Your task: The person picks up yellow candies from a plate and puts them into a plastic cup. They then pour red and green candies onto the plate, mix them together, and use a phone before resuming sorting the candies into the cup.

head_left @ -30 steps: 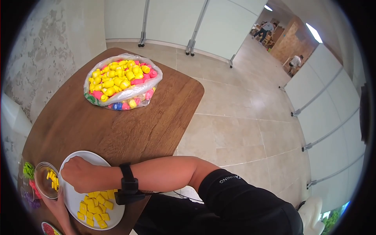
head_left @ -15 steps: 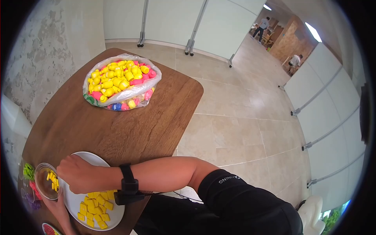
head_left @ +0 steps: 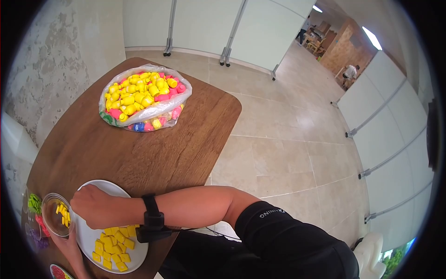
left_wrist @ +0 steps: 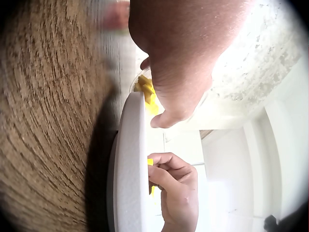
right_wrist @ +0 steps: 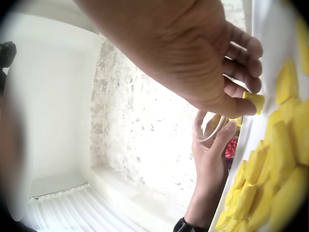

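My left hand (head_left: 68, 245) holds a clear round bowl (head_left: 50, 220) at the left side of the table, its fingers along the bowl's side. Small yellow pieces (head_left: 63, 213) lie in the bowl. Beside it, over a white plate (head_left: 87, 241), is my right hand (head_left: 96, 208). In the right wrist view, thumb and fingers of that hand pinch a small flat yellow piece (right_wrist: 256, 101). Several yellow square pieces (head_left: 113, 249) are piled on the near part of the plate. The left wrist view shows the plate's rim (left_wrist: 129, 169) edge-on between the table and both hands.
An open plastic bag (head_left: 153, 111) full of yellow and pink bottle-shaped pieces stands farther back. At the table's left edge are containers of green pieces (head_left: 34, 203) and purple pieces (head_left: 41, 242). A dish of red pieces (head_left: 59, 272) lies at the near edge.
My right hand shifted left toward the bowl, then back right over the plate. The left hand and bowl have hardly moved. A person in the far background has walked left.
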A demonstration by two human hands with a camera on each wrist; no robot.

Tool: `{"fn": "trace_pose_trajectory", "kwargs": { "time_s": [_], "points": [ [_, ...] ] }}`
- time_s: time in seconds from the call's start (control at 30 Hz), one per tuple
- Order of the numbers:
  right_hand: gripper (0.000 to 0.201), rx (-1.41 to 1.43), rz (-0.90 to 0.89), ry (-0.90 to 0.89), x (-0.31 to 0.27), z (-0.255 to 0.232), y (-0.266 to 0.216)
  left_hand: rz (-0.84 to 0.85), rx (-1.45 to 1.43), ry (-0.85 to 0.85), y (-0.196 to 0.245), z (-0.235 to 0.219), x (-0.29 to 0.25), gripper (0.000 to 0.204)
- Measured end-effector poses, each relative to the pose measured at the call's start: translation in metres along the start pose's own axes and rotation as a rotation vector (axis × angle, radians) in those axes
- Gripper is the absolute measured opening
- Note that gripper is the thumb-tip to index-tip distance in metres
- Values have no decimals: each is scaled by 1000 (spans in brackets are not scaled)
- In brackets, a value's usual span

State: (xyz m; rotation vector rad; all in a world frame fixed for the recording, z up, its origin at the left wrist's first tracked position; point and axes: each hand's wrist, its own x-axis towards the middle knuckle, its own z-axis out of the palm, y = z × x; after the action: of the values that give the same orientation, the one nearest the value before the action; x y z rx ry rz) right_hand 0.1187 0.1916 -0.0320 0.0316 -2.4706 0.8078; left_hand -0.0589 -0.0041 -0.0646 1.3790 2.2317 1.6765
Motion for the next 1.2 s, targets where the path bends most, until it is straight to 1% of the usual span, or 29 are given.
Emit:
{"fn": "trace_pose_trajectory", "kwargs": {
  "time_s": [0.13, 0.23, 0.3, 0.33, 0.4, 0.43, 0.5, 0.63, 0.7, 0.73, 0.8, 0.9, 0.93, 0.97, 1.03, 1.1, 1.17, 1.2],
  "points": [
    [20, 10, -17, 26, 0, 3, 1, -55, 34, 23, 9, 2, -2, 88],
    [21, 3, -27, -19, -2, 0, 1, -58, 21, 32, 9, 3, -1, 89],
    [25, -19, 4, -93, -1, 3, 2, -41, -1, 15, 9, 2, -1, 88],
    [25, -18, 4, -94, -2, 5, 2, -43, -1, 15, 7, 2, -2, 88],
    [22, -11, -20, -30, -1, 2, 0, -82, -4, 25, 1, -1, -3, 88],
    [22, -9, -22, -32, -3, 0, 0, -84, -3, 27, 0, -1, -3, 88],
    [18, 17, -48, 21, -7, -7, -2, -52, 7, 25, 0, -1, -3, 88],
    [18, -3, -40, 0, -5, -3, 0, -61, -7, 20, 8, 2, -1, 89],
    [19, -35, -19, -52, -6, -5, -1, -18, 28, 33, 8, 3, -1, 89],
    [19, -26, -22, -58, -6, -6, -2, -27, 34, 37, 9, 3, -1, 89],
    [18, -19, -43, -13, -6, -5, -1, 14, 32, 24, 14, 4, 0, 88],
    [15, -2, -9, -8, -3, -5, -1, -17, 30, 5, 14, 3, -1, 88],
    [15, 12, -49, 31, -4, -7, 1, -7, 34, 1, 13, 3, 0, 88],
    [15, 47, -66, 13, -4, -11, 0, -36, 60, 25, 19, 5, -1, 88],
    [15, 79, -4, -21, -3, -21, -2, 0, 69, 17, 32, 11, 2, 88],
    [15, 87, 39, -24, 2, -25, -7, -19, 50, 12, 46, 15, 4, 87],
    [18, 88, 13, 13, 4, -25, -5, 12, 121, 23, 55, 18, 6, 86],
    [19, 135, 54, -20, 7, -30, -7, 26, 120, 20, 59, 18, 8, 86]
  ]
}}
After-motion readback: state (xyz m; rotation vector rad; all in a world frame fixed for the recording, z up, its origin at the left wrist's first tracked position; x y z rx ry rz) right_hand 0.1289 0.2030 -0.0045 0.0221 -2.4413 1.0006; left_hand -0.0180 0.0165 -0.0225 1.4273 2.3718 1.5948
